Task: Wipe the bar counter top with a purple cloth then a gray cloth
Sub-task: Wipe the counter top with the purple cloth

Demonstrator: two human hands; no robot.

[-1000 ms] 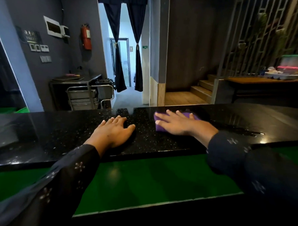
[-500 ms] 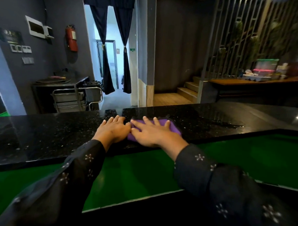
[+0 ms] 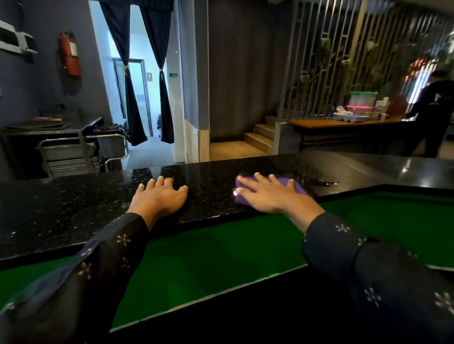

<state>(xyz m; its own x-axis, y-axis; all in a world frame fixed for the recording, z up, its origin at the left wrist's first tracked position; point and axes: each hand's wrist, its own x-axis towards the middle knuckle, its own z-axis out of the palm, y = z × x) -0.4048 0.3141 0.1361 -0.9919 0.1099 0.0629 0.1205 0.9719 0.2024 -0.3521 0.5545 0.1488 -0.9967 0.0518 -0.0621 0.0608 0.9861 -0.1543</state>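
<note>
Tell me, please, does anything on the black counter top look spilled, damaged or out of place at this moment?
One thing: just right of the purple cloth under the right hand, thin shiny streaks lie on the bar counter top. They look like wet smears, perhaps from wiping. Nothing looks damaged or askew. The left hand rests flat.

I am standing behind a bar: black speckled counter top point(image 3: 63, 211) at twelve o'clock, serving trolley point(image 3: 73, 154) at ten, wooden side counter point(image 3: 347, 123) at two
</note>
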